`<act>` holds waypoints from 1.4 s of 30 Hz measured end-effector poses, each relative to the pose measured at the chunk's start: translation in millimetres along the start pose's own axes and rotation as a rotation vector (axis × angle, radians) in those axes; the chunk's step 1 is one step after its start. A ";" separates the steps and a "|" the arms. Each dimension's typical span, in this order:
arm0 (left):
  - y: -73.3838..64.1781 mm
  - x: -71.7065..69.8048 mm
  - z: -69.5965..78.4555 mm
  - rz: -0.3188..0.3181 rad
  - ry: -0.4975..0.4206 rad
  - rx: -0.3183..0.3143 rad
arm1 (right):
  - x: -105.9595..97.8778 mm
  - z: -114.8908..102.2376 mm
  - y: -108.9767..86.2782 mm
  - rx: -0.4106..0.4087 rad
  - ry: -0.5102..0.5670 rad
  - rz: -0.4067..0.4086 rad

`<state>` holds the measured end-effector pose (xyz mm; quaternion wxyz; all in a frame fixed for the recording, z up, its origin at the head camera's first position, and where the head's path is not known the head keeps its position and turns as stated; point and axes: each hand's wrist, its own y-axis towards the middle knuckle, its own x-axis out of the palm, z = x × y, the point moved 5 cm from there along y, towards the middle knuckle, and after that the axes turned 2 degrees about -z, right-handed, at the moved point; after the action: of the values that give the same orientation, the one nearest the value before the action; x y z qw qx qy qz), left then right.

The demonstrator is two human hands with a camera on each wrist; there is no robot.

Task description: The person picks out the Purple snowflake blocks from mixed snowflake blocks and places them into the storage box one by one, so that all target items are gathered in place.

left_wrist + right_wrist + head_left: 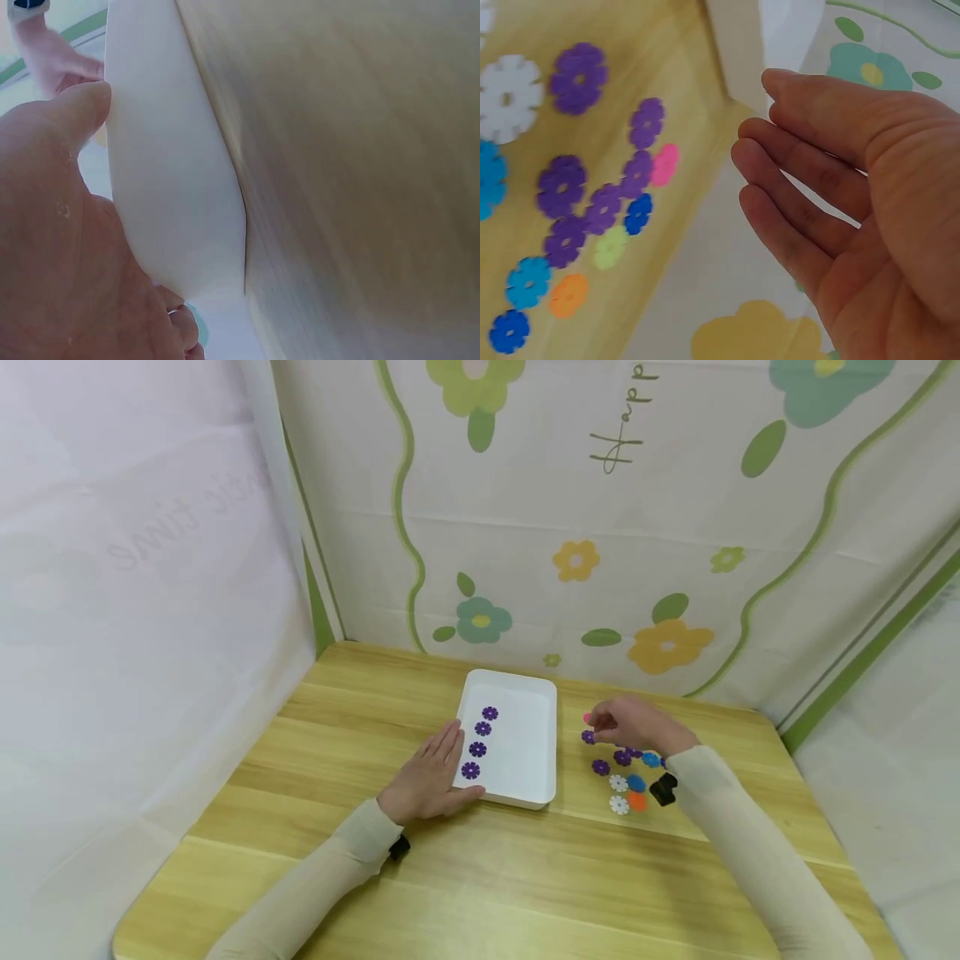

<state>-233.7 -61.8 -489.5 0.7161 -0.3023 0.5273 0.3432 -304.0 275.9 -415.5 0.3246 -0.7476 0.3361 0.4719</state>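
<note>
In the head view, a white tray (517, 739) holds a column of several purple notched discs, among them a purple disc (477, 749), along its left side. My left hand (427, 777) rests at the tray's front left corner, fingers straight along the left rim and thumb on the front rim. In the left wrist view, the thumb touches the edge of the tray's outer wall (172, 165). My right hand (637, 724) hovers over loose discs right of the tray. In the right wrist view its fingers (802, 165) are loosely bent, with no disc visible in them.
Loose notched discs lie on the wooden table (337, 718): several purple discs (579, 78), white discs (510, 97), blue discs (510, 331), an orange disc (568, 295), a pink disc (664, 165) and a yellow-green disc (610, 247). A flowered curtain (525, 527) hangs behind the table.
</note>
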 end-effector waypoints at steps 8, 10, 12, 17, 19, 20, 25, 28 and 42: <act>-0.6 -2.0 -1.2 -0.006 0.026 -0.001 | 36.3 11.6 -24.5 0.027 0.056 0.005; -1.0 -2.4 -0.7 -0.003 0.014 0.002 | 44.7 16.0 -27.4 0.048 0.052 0.023; -1.2 -2.1 -0.4 0.007 -0.008 0.007 | 51.8 19.3 -30.0 0.052 0.039 0.045; -1.8 -1.1 0.4 0.020 -0.031 0.018 | 65.2 24.1 -33.5 0.067 0.037 0.098; -2.2 -0.6 0.6 0.018 -0.028 0.018 | 68.5 23.9 -33.8 0.066 0.044 0.119; -2.5 -0.7 0.6 0.024 -0.034 0.019 | 69.7 23.4 -33.7 0.065 0.044 0.129; -2.5 -0.3 0.4 0.024 -0.034 0.017 | 72.4 23.4 -32.8 0.078 0.061 0.143; -2.4 -1.0 0.9 0.014 -0.022 0.011 | 72.0 26.3 -31.5 0.107 0.102 0.120; -2.3 -2.9 2.0 -0.009 -0.009 0.005 | 51.4 35.0 -24.5 0.116 0.240 -0.014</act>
<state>-231.3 -62.0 -486.0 0.7207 -0.3014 0.5237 0.3400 -284.4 307.7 -470.9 0.3279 -0.7811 0.3940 0.3565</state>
